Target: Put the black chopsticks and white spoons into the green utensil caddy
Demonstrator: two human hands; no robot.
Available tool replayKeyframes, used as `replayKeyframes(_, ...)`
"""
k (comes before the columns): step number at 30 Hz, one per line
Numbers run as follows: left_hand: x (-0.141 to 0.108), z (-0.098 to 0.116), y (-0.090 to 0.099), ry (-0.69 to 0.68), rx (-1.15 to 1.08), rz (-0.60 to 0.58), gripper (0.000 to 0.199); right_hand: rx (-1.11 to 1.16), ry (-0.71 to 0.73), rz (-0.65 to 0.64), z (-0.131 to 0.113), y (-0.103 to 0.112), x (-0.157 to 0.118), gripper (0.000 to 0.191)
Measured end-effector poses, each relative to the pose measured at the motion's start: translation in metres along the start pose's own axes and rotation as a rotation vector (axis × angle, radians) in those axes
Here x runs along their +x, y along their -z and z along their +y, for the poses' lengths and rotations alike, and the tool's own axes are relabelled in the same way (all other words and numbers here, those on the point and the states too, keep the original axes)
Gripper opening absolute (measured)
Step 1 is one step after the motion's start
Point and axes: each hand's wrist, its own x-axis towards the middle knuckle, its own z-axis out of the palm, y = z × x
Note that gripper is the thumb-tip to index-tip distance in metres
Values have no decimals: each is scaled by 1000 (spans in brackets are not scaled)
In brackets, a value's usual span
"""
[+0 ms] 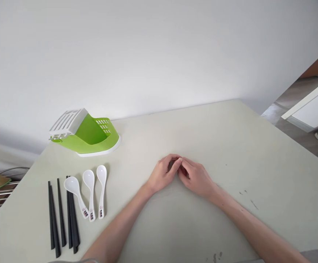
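Green holder (91, 147) with white slatted top is stood on the table (180, 128), wall (159, 54) behind it. On the holder's near side, loose black chopsticks (60, 212) and three white spoons are laid out: left spoon (71, 184), middle spoon (89, 179), right spoon (102, 175). Left spoon's bowl is laid over the chopsticks' far ends.

Left hand (164, 172) and right hand (198, 178) are rested right of the holder and on its near side, fingertips met. Both are half open, fingers loosely curled; nothing is seen held, though the undersides are hidden.

Risks, as judged: if a chopstick under the left spoon is pulled first, the spoon could be dragged or spun, since its bowl is laid on top. Thin sticks could be scattered if brushed. Smooth spoons could be dropped from a light pinch. Holder could be slid or tipped if knocked, as no fixing is seen.
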Motion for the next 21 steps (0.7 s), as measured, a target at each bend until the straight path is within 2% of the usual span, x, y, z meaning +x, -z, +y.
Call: replayKeyframes(21,0,0,-1,8,13,-2,38,18,-45,-32,-2,2,1,14)
